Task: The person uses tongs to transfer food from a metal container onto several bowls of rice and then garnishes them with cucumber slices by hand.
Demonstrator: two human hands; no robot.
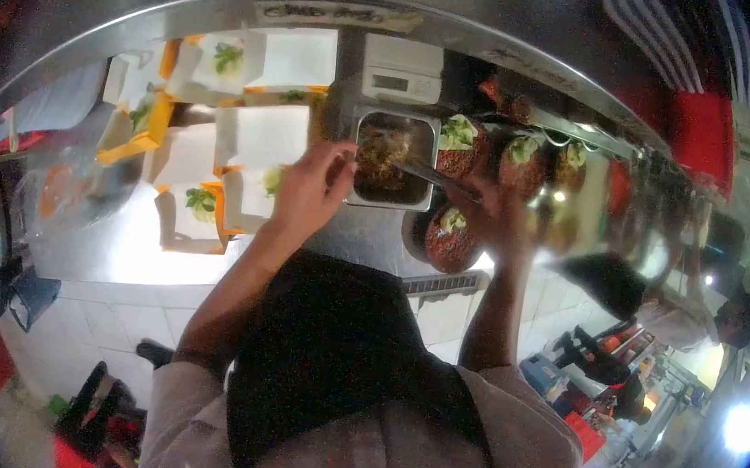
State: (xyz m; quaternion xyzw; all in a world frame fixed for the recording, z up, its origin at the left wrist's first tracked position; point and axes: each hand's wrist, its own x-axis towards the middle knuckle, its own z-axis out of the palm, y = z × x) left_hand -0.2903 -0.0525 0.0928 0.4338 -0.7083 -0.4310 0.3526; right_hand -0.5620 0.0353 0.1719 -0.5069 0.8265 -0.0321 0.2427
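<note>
While the right hand [489,208] grasps a metal utensil [437,176], its far end dips into a steel container [387,205].
Left hand [314,188] at container's left rim; cannot tell if gripping. Container between open boxes [266,137] and greens-topped reddish rounds [450,248], white scale [404,56] just behind.

Boxes [266,137] left of pan [387,205]

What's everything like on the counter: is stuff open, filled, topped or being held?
Metal container: open, dark food inside.
Metal utensil: held, its far end in the container.
Right hand: closed around the utensil.
Left hand: at the container's left rim; grip unclear.
White boxes: open, greens in several.
Red-brown portions: topped with greens.
Scale: display too blurry to read.
</note>
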